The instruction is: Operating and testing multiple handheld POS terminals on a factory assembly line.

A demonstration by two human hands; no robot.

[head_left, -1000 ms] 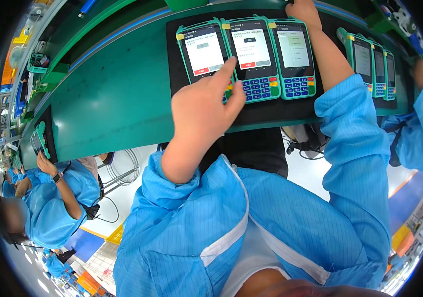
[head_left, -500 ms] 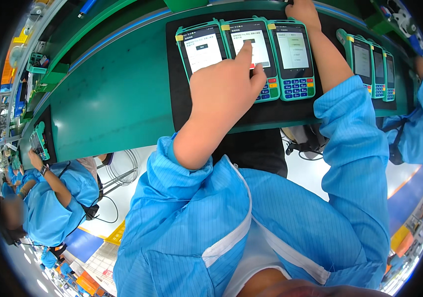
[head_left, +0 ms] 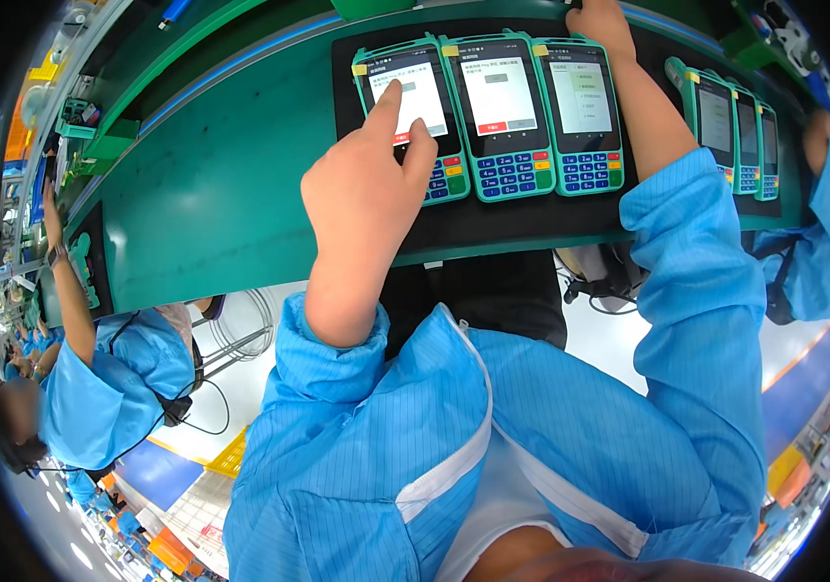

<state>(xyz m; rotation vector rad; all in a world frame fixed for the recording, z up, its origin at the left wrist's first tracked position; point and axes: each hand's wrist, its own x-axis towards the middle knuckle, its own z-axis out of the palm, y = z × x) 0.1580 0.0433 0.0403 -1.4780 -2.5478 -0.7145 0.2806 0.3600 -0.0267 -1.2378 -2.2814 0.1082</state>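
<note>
Fingers (head_left: 385,116) of my left hand (head_left: 361,189) grip nothing, index pointing over one terminal (head_left: 426,95), probably stiff, with fragile screen, best held by its sides.

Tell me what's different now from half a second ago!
The left hand moved left: its pointing finger went from over the middle terminal to over the left terminal. At the far left, a co-worker's hand moved up the picture. I can't see the left hand pick up or let go of anything. The right hand stayed beyond the right terminal, and these three terminals stayed in their row.
</note>
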